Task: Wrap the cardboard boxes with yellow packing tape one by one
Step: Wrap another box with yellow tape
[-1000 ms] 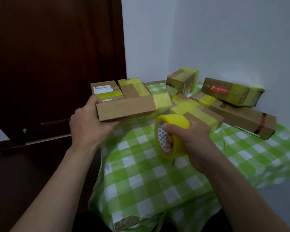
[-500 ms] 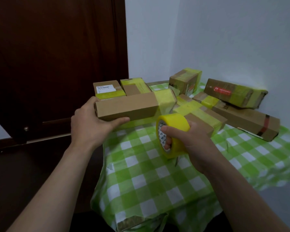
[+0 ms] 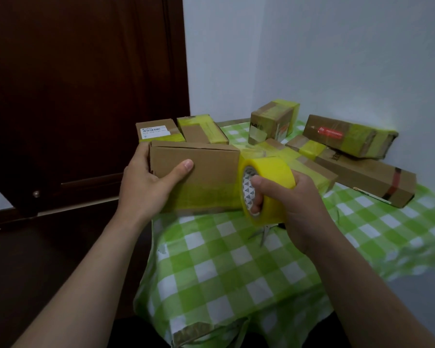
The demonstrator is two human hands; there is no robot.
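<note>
Checked tablecloth [image 3: 236, 259], left edge: cardboard box [image 3: 199, 162], clasped by left hand [image 3: 146, 182], is now tilted nearer. Yellow tape roll [image 3: 269, 177], gripped through its core by right hand [image 3: 299, 204], is laid against the box's right end; wrapping judged underway.

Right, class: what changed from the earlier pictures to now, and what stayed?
The left hand tipped the cardboard box toward the camera, showing yellow tape across its lower front; the right hand raised the tape roll to its right end. Grips and the boxes behind stayed.
</note>
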